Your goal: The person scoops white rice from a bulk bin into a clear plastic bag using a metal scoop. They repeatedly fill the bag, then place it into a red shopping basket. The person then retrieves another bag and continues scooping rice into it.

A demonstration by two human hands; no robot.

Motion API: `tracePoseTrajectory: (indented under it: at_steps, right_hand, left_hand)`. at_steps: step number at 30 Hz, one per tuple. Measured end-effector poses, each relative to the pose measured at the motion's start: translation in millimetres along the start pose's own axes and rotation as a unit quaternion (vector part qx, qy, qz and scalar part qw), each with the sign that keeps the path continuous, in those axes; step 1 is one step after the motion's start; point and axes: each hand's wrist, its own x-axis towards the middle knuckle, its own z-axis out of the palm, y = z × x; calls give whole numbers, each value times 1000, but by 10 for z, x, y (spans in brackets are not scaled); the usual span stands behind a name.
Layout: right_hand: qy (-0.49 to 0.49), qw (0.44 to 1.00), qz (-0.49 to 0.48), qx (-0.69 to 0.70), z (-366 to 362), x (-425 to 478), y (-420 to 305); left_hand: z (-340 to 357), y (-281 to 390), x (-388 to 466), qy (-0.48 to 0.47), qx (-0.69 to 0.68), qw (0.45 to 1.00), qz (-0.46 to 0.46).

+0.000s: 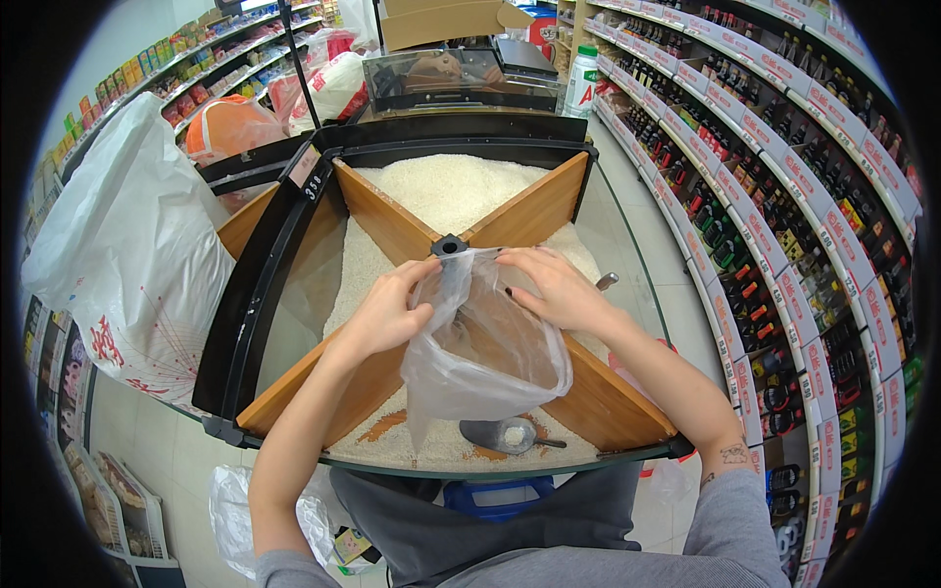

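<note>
Between my hands hangs a thin, translucent plastic bag (489, 367), its mouth spread wide towards me. My left hand (393, 305) grips the bag's left rim, while my right hand (555, 290) has hold of the right rim. Both are above the centre of a bin (242, 353) split by crossed wooden dividers (529, 195) that meet at a black post (449, 246). White rice (448, 191) fills the far compartment, and rice lies in the others too. A metal scoop (507, 435) rests on the rice nearest me. Another scoop's handle (607, 281) pokes out at the right.
A large white plastic sack (140, 250) stands left of the bin. Beyond the bin are a clear-lidded case (463, 81) and a white bottle with a green cap (581, 82). Shelves of bottles (779, 242) line the right side. A blue object (498, 498) is low before my legs.
</note>
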Motion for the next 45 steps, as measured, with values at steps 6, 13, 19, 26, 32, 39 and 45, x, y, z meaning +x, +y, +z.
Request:
tracePoseTrajectory:
  at_steps: [6, 13, 19, 26, 32, 39, 45]
  right_hand:
    - [62, 993, -75, -65, -91, 19, -159]
    - [21, 996, -36, -85, 68, -143, -419]
    - [-151, 977, 83, 122, 101, -64, -218]
    - [-207, 955, 66, 203, 26, 26, -29]
    - [-63, 992, 36, 104, -68, 43, 162]
    - [-132, 937, 245, -212, -261, -74, 376]
    - [-278, 843, 365, -281, -110, -133, 513]
  left_hand:
    - [46, -80, 10, 10, -34, 999, -5]
    - [87, -119, 12, 45, -59, 997, -11]
    - [39, -52, 4, 12, -13, 1000, -2]
    - [7, -24, -19, -17, -45, 999, -12]
    - [-19, 6, -15, -8, -58, 998, -13]
    - [-6, 43, -15, -32, -107, 993, -24]
    - [15, 28, -17, -34, -121, 992, -21]
